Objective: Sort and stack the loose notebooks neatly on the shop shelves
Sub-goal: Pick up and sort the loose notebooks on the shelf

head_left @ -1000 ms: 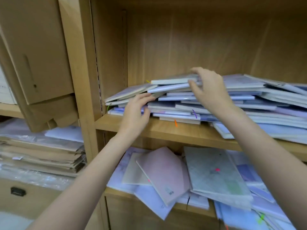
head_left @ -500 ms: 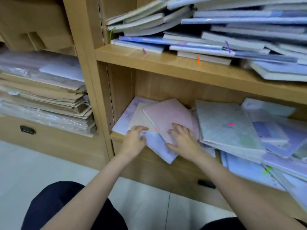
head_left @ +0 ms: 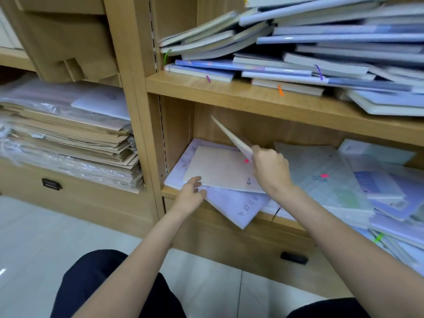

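Fingers of the right hand [head_left: 270, 171] pinch the tilted pink notebook [head_left: 231, 136], probably to free the beige notebook [head_left: 220, 168]; the left hand [head_left: 190, 195], loosely spread, steadies the near edge.

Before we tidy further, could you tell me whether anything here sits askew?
Yes: a lilac notebook juts corner-first over the lower shelf edge, and the upper pile is fanned unevenly.
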The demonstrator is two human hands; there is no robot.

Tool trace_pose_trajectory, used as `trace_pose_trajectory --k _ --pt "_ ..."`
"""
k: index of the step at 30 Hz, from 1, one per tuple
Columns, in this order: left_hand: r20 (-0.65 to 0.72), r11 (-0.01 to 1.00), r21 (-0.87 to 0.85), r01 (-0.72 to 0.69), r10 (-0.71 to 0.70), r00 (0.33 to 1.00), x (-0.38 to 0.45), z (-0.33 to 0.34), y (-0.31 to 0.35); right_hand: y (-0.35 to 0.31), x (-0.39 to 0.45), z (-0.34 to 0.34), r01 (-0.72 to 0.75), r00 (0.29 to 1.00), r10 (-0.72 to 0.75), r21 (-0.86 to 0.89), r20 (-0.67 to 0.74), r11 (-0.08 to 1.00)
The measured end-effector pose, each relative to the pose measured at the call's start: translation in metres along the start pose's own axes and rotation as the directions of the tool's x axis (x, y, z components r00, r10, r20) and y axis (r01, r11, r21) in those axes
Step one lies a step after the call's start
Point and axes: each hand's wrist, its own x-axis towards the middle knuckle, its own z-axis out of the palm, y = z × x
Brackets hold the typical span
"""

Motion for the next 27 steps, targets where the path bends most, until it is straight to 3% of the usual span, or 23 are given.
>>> trace_pose_trajectory --k 3,5,9,11,13,16,18,21,22,24,27 --pt "-0.007 0.99 -0.139 -0.012 0.012 1.0 -0.009 0.003 0.016 -0.011 0.002 -0.025 0.047 0.994 -0.031 0.155 -0.108 0.987" --pt "0.004 0.97 -0.244 -0.024 0.026 1.0 -0.016 0.002 0.024 -0.015 0.002 -0.041 0.036 0.994 0.009 0.391 -0.112 0.92" --pt "0.12 0.83 -0.547 0.107 -0.048 0.992 -0.032 -0.007 0.014 -0.007 -0.016 -0.043 -0.158 0.983 0.17 0.825 0.076 0.542" --pt "0.087 0.858 -0.5 0.118 -0.086 0.992 -0.038 -0.01 0.0 0.001 -0.031 -0.032 -0.251 0.961 0.223 0.857 0.164 0.45" --pt "0.038 0.893 -0.432 0.128 -0.123 0.992 -0.04 -0.009 -0.008 0.01 -0.043 -0.021 -0.358 0.934 0.174 0.817 0.313 0.452" --pt "0.004 0.932 -0.35 0.095 -0.1 0.995 -0.035 0.001 -0.007 0.025 -0.055 -0.008 -0.504 0.86 0.127 0.785 0.494 0.359" --pt "0.003 0.952 -0.304 0.038 -0.038 0.999 -0.029 0.012 0.002 0.042 -0.063 0.001 -0.498 0.866 0.204 0.819 0.456 0.284" --pt "0.029 0.956 -0.284 -0.078 0.09 0.996 -0.017 0.029 0.025 0.072 -0.071 0.005 -0.392 0.868 0.361 0.917 0.342 0.074" --pt "0.03 0.96 -0.253 -0.124 0.136 0.99 -0.012 0.036 0.034 0.084 -0.072 0.003 -0.338 0.861 0.431 0.937 0.269 0.092" --pt "0.022 0.974 -0.099 -0.202 0.205 0.978 0.0 0.051 0.045 0.108 -0.072 -0.001 -0.271 0.839 0.532 0.934 0.111 0.232" --pt "0.102 0.97 0.145 -0.193 0.18 0.978 0.013 0.074 0.045 0.142 -0.073 -0.001 -0.393 0.795 0.606 0.735 -0.029 0.552"
